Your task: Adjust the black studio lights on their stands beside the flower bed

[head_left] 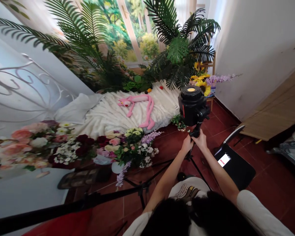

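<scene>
A black studio light (pixel 188 109) with a warm yellow disc on its top stands upright in front of me. Just below its bracket, both hands meet at the top of the black light stand (pixel 194 132). My left hand (pixel 187 143) is closed around it from the left. From the right, my right hand (pixel 201 139) grips the same spot, its fingers partly hidden behind the pole. The stand's legs spread out on the floor under my forearms.
A pink plush toy (pixel 137 100) lies on a white fur-covered bed (pixel 108 114). Flowers (pixel 115 144) fill the left front. Palm fronds (pixel 179 46) rise behind. A black chair (pixel 241 167) with a phone (pixel 224 159) on it stands right. Another black stand (pixel 113 194) crosses the lower left.
</scene>
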`<action>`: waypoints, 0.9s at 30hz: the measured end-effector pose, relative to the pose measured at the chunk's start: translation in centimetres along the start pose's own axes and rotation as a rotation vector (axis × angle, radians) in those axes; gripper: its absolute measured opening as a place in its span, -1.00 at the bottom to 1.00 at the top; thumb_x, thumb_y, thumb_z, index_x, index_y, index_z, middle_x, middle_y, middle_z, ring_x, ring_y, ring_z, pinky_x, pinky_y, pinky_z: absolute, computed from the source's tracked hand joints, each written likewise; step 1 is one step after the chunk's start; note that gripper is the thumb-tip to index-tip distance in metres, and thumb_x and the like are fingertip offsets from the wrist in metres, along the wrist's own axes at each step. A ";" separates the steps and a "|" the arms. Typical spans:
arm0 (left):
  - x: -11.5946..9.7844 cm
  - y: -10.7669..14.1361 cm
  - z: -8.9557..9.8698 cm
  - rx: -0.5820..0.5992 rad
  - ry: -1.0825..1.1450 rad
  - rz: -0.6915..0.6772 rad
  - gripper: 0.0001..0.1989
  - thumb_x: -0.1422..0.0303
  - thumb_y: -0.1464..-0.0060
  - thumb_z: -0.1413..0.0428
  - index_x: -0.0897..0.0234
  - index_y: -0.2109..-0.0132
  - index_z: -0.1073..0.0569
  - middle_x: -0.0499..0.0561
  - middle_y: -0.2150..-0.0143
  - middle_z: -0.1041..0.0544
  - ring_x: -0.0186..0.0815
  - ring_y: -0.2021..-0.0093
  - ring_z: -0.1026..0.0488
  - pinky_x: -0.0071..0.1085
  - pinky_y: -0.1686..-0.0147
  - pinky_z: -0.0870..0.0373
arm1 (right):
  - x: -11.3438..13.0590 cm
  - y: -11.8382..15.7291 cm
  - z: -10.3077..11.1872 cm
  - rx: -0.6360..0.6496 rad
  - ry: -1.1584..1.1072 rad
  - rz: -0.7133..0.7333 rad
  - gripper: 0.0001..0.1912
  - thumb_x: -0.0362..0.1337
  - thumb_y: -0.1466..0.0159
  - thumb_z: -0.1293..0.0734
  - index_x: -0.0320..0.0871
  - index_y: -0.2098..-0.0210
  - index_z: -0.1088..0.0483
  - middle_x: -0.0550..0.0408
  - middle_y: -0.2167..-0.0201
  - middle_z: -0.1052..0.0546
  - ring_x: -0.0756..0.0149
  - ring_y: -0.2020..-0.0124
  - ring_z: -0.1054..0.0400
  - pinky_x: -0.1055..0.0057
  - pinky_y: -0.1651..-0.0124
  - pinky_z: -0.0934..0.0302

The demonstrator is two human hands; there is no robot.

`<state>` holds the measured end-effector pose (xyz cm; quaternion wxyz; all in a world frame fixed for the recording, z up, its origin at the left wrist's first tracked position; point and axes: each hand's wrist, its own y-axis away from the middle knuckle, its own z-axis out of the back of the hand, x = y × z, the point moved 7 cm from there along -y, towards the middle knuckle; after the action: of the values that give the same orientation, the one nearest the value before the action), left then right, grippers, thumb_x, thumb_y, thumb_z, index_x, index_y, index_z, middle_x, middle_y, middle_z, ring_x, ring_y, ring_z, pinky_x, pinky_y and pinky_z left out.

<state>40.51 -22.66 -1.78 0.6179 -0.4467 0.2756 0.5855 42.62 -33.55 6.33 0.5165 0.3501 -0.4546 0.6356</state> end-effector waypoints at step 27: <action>-1.3 0.7 0.1 -0.077 -0.102 0.033 -0.68 0.12 -0.18 0.07 0.22 0.09 -0.40 0.09 0.14 -0.50 -0.25 0.13 -0.46 -0.35 0.12 -0.37 | -8.0 7.2 1.6 -0.023 -0.203 -0.250 -0.67 -0.14 -0.12 -0.34 -0.07 0.13 -0.30 0.04 0.18 -0.51 0.29 0.17 -0.44 0.27 0.00 -0.27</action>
<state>39.57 -23.25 -0.83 0.6039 -0.4351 0.2285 0.6275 37.37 -38.17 -2.03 0.5470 0.4604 -0.4647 0.5224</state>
